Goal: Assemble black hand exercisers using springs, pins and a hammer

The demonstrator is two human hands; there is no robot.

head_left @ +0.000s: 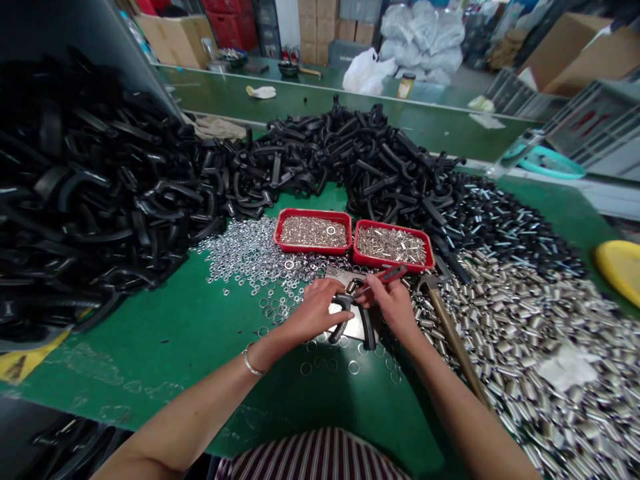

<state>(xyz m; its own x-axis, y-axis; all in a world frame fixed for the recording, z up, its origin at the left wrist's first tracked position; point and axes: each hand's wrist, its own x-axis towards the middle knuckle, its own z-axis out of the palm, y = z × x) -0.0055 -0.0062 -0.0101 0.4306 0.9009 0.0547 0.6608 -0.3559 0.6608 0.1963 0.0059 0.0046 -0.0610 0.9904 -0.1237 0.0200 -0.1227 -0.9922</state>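
Note:
My left hand (316, 308) is closed on a black curved handle part (342, 319) that rests over a small metal plate (356, 325). A small shiny cylinder sits at the top of the part, partly hidden by my fingers. My right hand (396, 308) grips a slim red tool (393, 274), its tip over the handle part; the kind of tool is unclear. Just beyond my hands stand a red tray of tiny metal pieces (315, 212) and a red tray of small pins (356, 248). Loose metal rings (354, 367) lie around the plate.
Black handles (300, 150) are heaped at the left and back. Small nuts or rings (240, 257) spread left of the trays. A wooden-handled hammer (457, 340) lies right of my hand, beside piled metal cylinders (505, 320) and dark bolts (515, 227).

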